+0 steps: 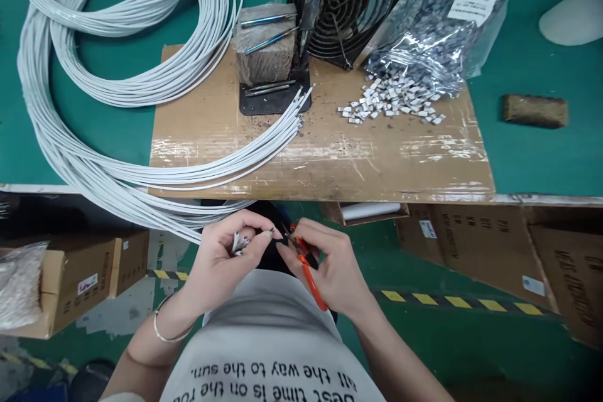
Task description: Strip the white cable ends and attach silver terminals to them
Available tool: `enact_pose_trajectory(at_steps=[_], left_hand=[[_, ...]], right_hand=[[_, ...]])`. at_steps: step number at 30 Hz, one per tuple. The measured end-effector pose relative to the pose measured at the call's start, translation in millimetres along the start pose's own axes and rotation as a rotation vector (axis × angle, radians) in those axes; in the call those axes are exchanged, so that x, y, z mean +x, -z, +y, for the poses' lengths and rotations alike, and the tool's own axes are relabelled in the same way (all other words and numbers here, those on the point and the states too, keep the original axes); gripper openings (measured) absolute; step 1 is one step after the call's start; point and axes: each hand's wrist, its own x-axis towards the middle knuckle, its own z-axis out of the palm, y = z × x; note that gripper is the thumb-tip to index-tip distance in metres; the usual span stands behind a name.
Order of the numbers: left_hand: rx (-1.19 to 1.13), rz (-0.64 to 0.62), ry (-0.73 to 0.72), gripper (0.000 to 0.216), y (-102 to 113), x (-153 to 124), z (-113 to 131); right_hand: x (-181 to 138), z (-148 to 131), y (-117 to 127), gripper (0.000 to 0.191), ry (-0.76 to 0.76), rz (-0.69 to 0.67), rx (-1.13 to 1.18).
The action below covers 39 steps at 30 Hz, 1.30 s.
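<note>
My left hand (pixel 230 257) is closed round several ends of a bundle of white cables (pixel 174 217). Its thumb and forefinger pinch one cable end, where small coloured wires show. In my right hand (pixel 330 257) is a pair of red-handled cutters (pixel 313 282), with the dark blades pointing toward the pinched end. The two hands almost meet in front of my body, just below the table edge. More white cable ends (pixel 282 125) lie fanned out on the cardboard sheet (pixel 330 163). Whether the blades touch a wire I cannot tell.
Behind the cardboard stand a wrapped block (pixel 266 53) with metal rods, a soldering iron (pixel 313 0) and a black fan grille (pixel 346 6). Small metal connectors (pixel 391 97) spill from a plastic bag (pixel 438 25). A brown block (pixel 534 111) lies right. Cardboard boxes (pixel 475 251) stand below.
</note>
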Motion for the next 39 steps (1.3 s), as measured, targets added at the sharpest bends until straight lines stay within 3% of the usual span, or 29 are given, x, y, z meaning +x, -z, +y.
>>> enact_pose_trajectory(at_steps=[12,25,39], left_hand=[[0.086,0.016,-0.013,0.010,-1.7,0.7,-2.1],[0.108,0.021,0.011,0.010,-2.6,3.8,-1.6],[0.111,0.000,0.028,0.012,-2.1,1.2,-3.5]], right_hand=[[4.5,-5.2,-0.7,0.047,0.021,-0.029,0.050],[1.8,2.2,-11.8,0.046,0.096,0.100,0.044],[0.6,3.0,-10.4,0.047,0.092,0.071,0.023]])
